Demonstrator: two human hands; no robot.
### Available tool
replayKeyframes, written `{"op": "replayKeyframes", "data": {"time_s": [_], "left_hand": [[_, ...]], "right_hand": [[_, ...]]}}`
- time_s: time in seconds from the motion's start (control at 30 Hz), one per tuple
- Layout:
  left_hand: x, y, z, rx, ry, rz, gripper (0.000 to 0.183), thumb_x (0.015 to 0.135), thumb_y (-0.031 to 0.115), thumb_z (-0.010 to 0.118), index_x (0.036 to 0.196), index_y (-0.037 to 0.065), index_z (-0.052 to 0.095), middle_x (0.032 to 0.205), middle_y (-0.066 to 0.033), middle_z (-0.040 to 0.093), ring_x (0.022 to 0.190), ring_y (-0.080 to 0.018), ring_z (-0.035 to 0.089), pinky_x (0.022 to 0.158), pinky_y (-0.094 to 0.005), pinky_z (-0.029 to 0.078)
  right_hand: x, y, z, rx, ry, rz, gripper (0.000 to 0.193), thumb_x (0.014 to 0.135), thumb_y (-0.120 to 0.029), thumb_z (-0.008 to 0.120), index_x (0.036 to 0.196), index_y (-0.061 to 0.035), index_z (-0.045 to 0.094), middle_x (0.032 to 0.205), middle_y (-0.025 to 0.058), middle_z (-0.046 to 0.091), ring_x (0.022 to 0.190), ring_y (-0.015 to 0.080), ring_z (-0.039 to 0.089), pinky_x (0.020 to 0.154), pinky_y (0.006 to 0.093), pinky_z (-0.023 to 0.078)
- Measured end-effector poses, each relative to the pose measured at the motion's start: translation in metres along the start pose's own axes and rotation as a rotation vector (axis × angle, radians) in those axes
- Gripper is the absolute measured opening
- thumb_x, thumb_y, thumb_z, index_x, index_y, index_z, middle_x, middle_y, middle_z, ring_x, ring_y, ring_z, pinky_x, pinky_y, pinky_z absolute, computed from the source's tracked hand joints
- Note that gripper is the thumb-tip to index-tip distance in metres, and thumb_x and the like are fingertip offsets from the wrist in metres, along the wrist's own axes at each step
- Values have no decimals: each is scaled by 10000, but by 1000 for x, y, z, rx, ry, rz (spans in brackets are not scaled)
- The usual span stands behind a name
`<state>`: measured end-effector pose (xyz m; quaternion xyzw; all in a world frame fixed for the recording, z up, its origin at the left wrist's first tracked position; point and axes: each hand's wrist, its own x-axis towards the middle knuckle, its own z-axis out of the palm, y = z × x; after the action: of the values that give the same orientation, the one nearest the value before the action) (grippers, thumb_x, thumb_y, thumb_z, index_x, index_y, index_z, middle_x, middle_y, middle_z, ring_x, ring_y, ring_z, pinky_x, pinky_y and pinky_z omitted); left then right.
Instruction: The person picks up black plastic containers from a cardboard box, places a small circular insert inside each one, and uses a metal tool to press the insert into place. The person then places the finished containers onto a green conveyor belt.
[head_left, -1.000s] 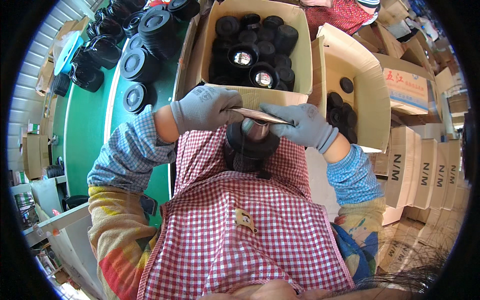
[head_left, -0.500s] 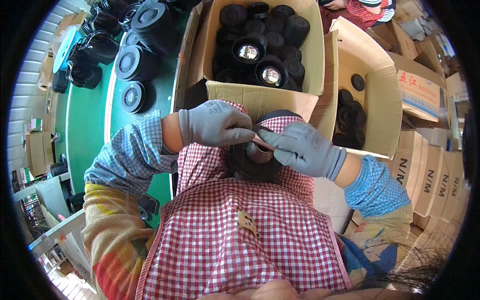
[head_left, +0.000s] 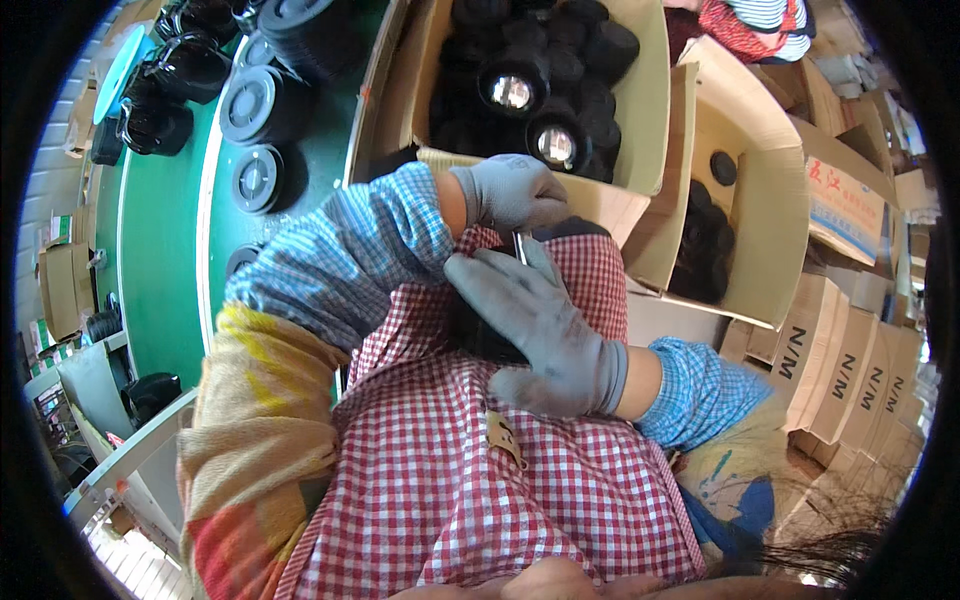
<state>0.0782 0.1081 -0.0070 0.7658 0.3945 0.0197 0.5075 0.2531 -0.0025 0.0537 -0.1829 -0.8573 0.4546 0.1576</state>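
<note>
Head view: your two grey-gloved hands meet over your lap. Your left hand [head_left: 517, 192] is curled into a fist just above one thin metallic strip [head_left: 520, 248]; whether it grips the strip, you cannot tell from here. Your right hand [head_left: 540, 330] is spread flat, fingers extended beside the strip, palm over one black round part [head_left: 478, 335] on your lap. Ahead stand two open cardboard boxes, the left box [head_left: 645, 125] showing two shiny-centred black cups [head_left: 512, 92], the right box [head_left: 775, 215] one black disc [head_left: 723, 168] apart from a heap. Half a second ago both your hands pinched the strip; now your left has moved forward, and your right has opened out, hiding the round part's metallic centre.
</note>
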Motion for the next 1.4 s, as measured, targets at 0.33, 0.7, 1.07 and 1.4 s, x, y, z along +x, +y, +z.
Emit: {"op": "replayKeyframes", "data": {"time_s": [0.33,0.7,1.07,1.4], "left_hand": [[-110,98,87,301,518,953,320,918,308,589,1136,87,662,1178,-98,635,1102,-254,607,1013,-438,459],[-64,84,119,369,568,750,212,809,329,698,949,185,632,846,18,591,826,-199,600,739,-382,473],[-66,33,92,-215,440,1080,233,869,260,637,970,57,688,794,-67,622,797,-270,629,844,-431,535],[-69,20,38,-615,363,958,130,919,134,691,908,14,740,863,-119,703,812,-262,647,918,-436,487]], "right_hand": [[-16,14,-16,901,31,148,1031,954,-803,228,1642,-68,11,1666,196,233,1516,315,281,1223,419,237],[45,95,-30,42,123,-302,709,1054,-605,267,1127,-84,743,1400,173,600,1371,368,478,1190,525,256],[13,98,-31,-184,357,-31,410,995,-424,490,766,-125,652,758,57,619,818,284,599,940,476,430],[26,143,-39,-215,383,-102,450,926,-496,643,682,-118,624,697,65,589,704,294,573,692,437,421]]}}
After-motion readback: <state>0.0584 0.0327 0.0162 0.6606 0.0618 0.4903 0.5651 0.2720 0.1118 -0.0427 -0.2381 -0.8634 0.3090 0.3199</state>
